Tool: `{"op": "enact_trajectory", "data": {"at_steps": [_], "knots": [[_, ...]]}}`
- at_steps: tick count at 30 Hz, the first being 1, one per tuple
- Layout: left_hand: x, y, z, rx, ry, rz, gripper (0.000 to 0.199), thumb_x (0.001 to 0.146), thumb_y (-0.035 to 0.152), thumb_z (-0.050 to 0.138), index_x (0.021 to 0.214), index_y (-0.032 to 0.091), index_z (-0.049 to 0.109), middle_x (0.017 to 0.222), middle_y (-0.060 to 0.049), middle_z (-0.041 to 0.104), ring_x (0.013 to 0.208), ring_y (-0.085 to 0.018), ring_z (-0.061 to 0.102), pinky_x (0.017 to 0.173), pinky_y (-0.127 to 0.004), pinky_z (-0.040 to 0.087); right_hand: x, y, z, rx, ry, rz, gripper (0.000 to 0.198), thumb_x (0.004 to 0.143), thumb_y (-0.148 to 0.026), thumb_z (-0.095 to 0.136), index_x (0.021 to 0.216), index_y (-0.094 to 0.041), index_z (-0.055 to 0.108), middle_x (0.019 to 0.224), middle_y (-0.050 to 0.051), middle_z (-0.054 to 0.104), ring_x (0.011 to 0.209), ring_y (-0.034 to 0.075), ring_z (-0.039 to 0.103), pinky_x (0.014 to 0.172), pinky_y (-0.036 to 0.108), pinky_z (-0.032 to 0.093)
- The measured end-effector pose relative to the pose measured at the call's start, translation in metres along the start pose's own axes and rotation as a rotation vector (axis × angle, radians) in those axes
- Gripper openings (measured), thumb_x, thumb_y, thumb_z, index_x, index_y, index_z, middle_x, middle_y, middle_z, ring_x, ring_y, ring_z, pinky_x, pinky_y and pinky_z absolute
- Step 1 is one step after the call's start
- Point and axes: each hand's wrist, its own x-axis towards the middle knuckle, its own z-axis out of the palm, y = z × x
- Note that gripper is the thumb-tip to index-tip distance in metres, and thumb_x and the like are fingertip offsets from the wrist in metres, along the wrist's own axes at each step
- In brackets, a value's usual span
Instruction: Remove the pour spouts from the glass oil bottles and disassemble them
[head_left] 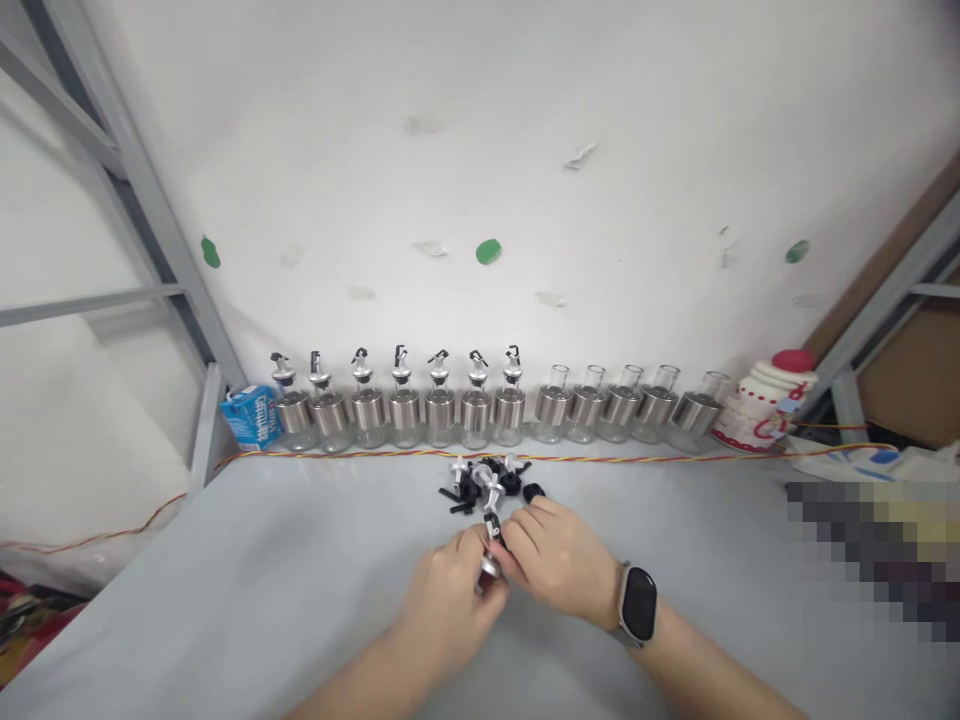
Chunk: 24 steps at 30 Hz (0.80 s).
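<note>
Here's the grey table (285, 560), wide across the scene! Along its far side stand seven spouted bottles (403, 408) from left to middle, five open-necked bottles (622, 408) to their right. A red-topped container (761, 400) stands far right, a blue carton (253, 417) far left. And near the middle, both hands work together: the left hand (450, 590) curls closed around a metal-and-black pourer (490, 566), the right hand (559, 555) pinching its lever end! Just beyond them, loose black and silver parts (469, 490) lie heaped on the table.
</note>
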Motion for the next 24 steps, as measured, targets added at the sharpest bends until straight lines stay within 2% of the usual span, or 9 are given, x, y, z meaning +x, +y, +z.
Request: {"op": "enact_trajectory", "data": {"at_steps": [5,12,19,24], "knots": [[-0.002,0.002,0.0,0.034,0.071,0.031,0.007,0.075,0.024,0.041,0.075,0.018,0.045,0.061,-0.003,0.057,0.053,-0.016,0.053,0.053,-0.025,0.038,0.0,-0.005,-0.003,-0.038,0.081,-0.031,0.031,0.084,-0.012,0.038,0.053,-0.018,0.043,0.045,-0.001,0.042,0.044,0.013,0.036,0.047,0.03,0.022],[-0.001,0.001,0.0,0.175,0.132,0.14,0.004,0.072,0.023,0.045,0.071,0.019,0.045,0.059,-0.005,0.06,0.052,-0.019,0.058,0.049,-0.026,0.037,0.0,-0.009,0.005,-0.052,0.083,-0.012,0.031,0.084,-0.01,0.034,0.055,-0.019,0.041,0.046,-0.001,0.041,0.045,0.014,0.036,0.048,0.03,0.022],[0.0,0.001,-0.004,0.208,0.203,0.175,0.001,0.07,0.02,0.046,0.07,0.019,0.046,0.055,-0.004,0.058,0.049,-0.018,0.057,0.048,-0.026,0.034,0.004,-0.01,0.002,-0.033,0.087,0.059,0.03,0.083,-0.012,0.037,0.054,-0.018,0.043,0.046,0.0,0.043,0.045,0.014,0.037,0.047,0.03,0.022],[0.0,0.001,-0.008,0.105,0.144,0.149,0.003,0.067,0.019,0.045,0.071,0.018,0.046,0.055,-0.003,0.056,0.05,-0.016,0.053,0.049,-0.025,0.033,0.007,-0.01,0.001,0.033,0.071,0.268,0.028,0.084,-0.026,0.038,0.06,-0.016,0.049,0.052,0.003,0.05,0.051,0.015,0.045,0.05,0.028,0.029]]}}
